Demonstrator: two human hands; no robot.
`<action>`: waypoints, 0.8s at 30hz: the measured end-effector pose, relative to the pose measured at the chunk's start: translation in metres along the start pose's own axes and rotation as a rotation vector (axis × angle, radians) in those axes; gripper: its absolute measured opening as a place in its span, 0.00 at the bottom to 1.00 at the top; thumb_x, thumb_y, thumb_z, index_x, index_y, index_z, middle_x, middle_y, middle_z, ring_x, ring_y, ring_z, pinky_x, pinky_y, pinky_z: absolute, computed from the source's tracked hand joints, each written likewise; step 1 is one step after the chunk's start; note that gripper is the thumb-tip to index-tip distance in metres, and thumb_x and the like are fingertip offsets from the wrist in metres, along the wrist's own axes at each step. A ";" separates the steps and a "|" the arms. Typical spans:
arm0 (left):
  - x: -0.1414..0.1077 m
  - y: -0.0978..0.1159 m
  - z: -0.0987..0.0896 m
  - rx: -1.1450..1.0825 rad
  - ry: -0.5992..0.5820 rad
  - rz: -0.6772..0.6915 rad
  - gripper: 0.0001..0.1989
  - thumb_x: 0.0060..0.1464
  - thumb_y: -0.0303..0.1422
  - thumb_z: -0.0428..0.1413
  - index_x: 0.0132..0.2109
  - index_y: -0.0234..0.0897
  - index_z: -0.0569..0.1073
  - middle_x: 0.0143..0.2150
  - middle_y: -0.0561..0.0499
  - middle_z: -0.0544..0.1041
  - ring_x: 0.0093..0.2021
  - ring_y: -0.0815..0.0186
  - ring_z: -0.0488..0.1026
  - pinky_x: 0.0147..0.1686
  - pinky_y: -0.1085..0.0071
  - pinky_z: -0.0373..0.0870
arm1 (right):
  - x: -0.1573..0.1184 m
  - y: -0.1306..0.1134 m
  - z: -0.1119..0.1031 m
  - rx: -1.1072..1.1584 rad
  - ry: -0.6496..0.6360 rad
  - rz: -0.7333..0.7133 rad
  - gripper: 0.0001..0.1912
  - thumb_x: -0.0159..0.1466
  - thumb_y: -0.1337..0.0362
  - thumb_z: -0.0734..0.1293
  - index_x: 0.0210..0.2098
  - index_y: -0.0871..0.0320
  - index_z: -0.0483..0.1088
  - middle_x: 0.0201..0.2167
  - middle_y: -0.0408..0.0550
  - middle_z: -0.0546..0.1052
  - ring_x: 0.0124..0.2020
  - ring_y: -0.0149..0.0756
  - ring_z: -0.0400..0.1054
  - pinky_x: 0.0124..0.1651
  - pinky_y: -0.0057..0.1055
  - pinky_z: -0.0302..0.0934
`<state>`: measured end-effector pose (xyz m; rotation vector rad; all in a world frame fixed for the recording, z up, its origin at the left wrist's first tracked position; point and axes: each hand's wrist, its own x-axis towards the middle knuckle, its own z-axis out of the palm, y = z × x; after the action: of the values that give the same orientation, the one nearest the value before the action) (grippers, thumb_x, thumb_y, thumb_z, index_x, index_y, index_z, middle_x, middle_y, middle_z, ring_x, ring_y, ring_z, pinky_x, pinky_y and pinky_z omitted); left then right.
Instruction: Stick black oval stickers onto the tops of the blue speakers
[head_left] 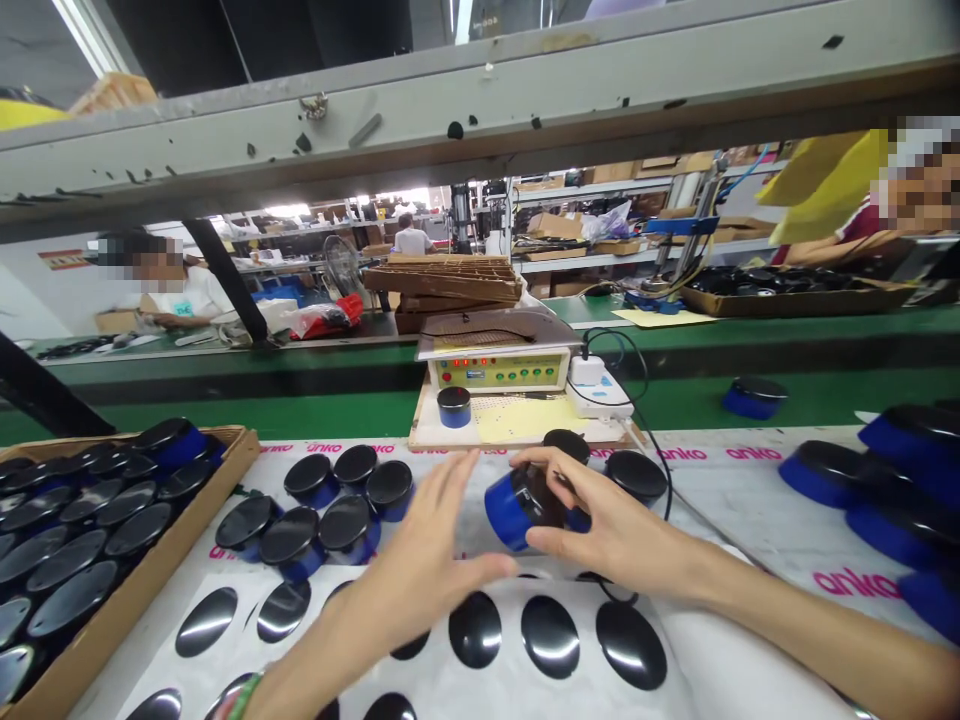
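right hand (600, 510) holds a blue and black tub (511, 510) over the counter (750, 505), tub tipped, blue part facing left, black part facing right, fingers hide some of it, tiny writing too blurry to read, left hand (431, 545) empty and spread beside it

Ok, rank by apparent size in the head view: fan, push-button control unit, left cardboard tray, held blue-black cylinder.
Left cardboard tray
Push-button control unit
Held blue-black cylinder
Fan; being farther off, its true size is unsure

The right hand (596, 510) grips a black-and-blue piece (512, 508) — the left hand (439, 550), fingers spread, hovers beside it.
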<state>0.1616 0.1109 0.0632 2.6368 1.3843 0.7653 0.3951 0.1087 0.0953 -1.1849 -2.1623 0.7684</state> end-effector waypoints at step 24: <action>0.038 0.066 0.077 -0.324 -0.016 0.295 0.30 0.51 0.28 0.59 0.60 0.42 0.60 0.64 0.39 0.58 0.66 0.49 0.54 0.61 0.43 0.55 | -0.141 0.073 -0.017 -0.515 0.039 0.365 0.07 0.65 0.55 0.57 0.30 0.45 0.57 0.21 0.47 0.73 0.22 0.48 0.69 0.25 0.43 0.55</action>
<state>0.2641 0.1150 0.0296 2.6006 0.7914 0.9069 0.5122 0.0227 0.0282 -1.8723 -2.2063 0.3196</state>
